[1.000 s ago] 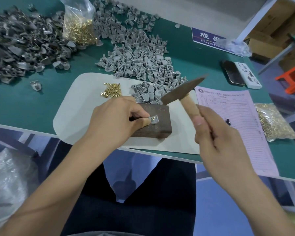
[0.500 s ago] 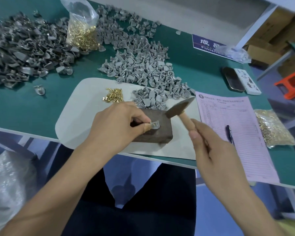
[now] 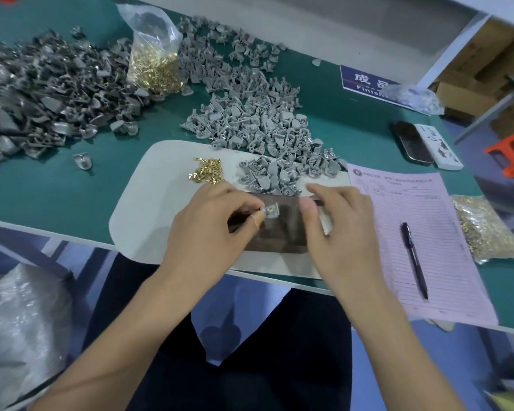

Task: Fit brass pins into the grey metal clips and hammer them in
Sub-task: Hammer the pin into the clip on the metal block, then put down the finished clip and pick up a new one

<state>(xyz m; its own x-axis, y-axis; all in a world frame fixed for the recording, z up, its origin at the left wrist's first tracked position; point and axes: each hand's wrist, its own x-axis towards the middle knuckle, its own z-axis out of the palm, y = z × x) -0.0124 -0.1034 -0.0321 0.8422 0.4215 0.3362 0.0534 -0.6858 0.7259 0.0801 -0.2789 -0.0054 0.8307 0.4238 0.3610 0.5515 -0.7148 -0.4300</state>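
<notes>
My left hand [image 3: 208, 229] pinches a grey metal clip [image 3: 271, 209] with a brass pin in it, on top of the dark block [image 3: 282, 235]. My right hand [image 3: 344, 232] lies over the block's right end with its fingers loosely extended. A pale piece of the hammer handle [image 3: 325, 222] shows under its palm, and the hammer head is hidden. Loose brass pins [image 3: 205, 173] and a small heap of grey clips [image 3: 267, 176] lie on the white mat [image 3: 149, 209] just beyond the block.
Beyond the mat are a larger heap of grey clips [image 3: 250, 114], a darker clip pile [image 3: 42, 99] and a bag of brass pins [image 3: 155, 66]. Right of the block are a pink form [image 3: 422, 232] with a pen [image 3: 414, 256], another pin bag [image 3: 484, 229] and a phone [image 3: 411, 140].
The hammer came down from its raised position onto the block's right side. My right hand now lies low over it with loosened fingers. My left hand still pinches the clip.
</notes>
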